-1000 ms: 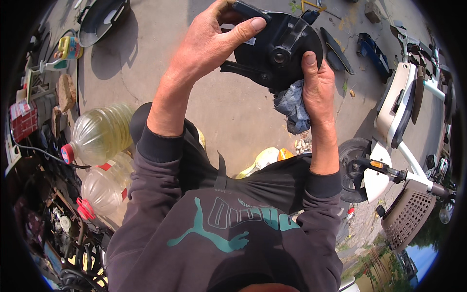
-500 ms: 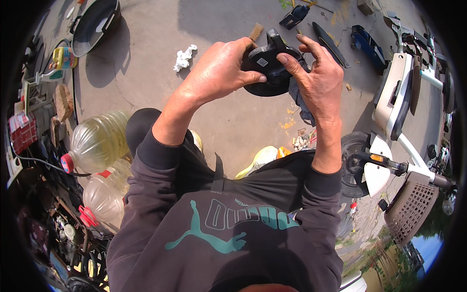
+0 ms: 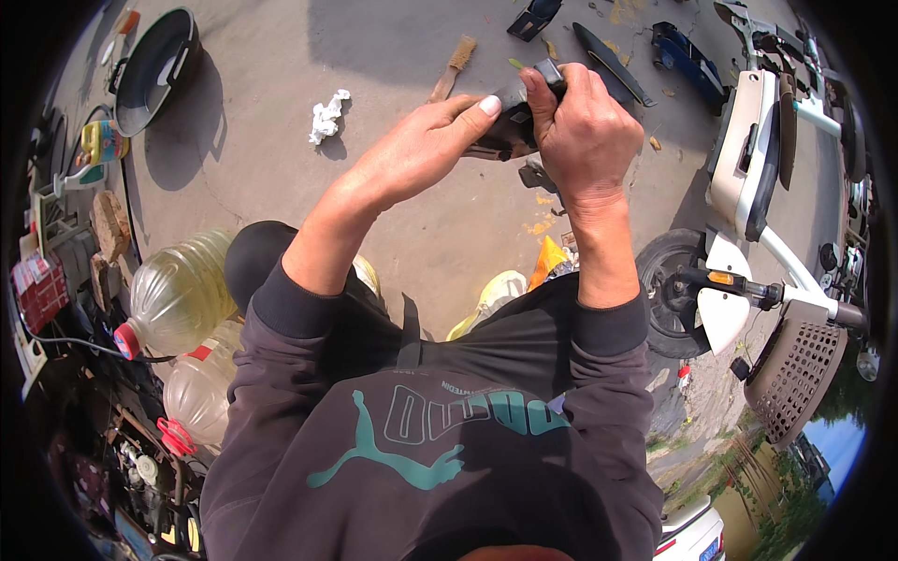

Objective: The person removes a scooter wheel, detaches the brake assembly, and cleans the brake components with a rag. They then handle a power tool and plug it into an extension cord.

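Observation:
Both hands hold a black moulded part [image 3: 513,122] at the upper middle, tilted so that only some of it shows. My left hand [image 3: 412,154] grips its left side with the thumb along the top, the other fingers hidden. My right hand [image 3: 589,136] has its fingers curled over the right side. A greyish crumpled bit [image 3: 535,173], perhaps cloth, shows under the part. Beyond my hands a wooden-handled brush [image 3: 454,65] lies on the ground, with crumpled white paper [image 3: 327,117] to its left.
A black basin [image 3: 136,103] lies upper left, big plastic jugs [image 3: 178,280] at my left knee, and a white-framed scooter [image 3: 739,168] with a wheel [image 3: 664,299] at right. Loose dark panels [image 3: 608,65] lie ahead; orange plastic [image 3: 547,262] is between my legs.
The black part has turned from face-up to a tilted, edge-on position. My right hand has moved up and closed over its side. The brush and white paper have come into view.

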Demonstrator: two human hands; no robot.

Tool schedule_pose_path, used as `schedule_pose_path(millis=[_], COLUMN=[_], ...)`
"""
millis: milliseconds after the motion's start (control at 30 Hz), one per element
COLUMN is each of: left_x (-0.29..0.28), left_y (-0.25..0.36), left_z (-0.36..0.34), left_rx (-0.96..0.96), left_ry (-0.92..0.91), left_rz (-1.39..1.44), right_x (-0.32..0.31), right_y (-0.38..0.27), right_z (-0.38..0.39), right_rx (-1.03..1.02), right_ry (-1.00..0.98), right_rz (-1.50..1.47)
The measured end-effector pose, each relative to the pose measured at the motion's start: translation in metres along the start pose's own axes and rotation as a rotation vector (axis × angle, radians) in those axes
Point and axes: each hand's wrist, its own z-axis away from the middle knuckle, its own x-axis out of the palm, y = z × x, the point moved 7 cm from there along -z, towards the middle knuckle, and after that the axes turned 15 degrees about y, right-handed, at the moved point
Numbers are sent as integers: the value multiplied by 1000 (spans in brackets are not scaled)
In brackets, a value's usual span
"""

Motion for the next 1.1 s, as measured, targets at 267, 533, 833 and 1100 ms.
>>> schedule_pose_path(millis=[267,533,833,1100], left_x=[11,20,62,19], left_y=[6,-1,-30,18], left_z=[17,15,34,9], left_rx=[-53,2,75,265], left_ry=[-142,-138,-35,61], left_rz=[344,402,344,346], right_x=[-6,-6,-31,1], right_y=[25,44,100,74], right_z=[-11,-16,-33,-11], right_rx=[159,298,849,801], right_ry=[52,-49,131,-69], right_rz=[1,-78,-252,-208])
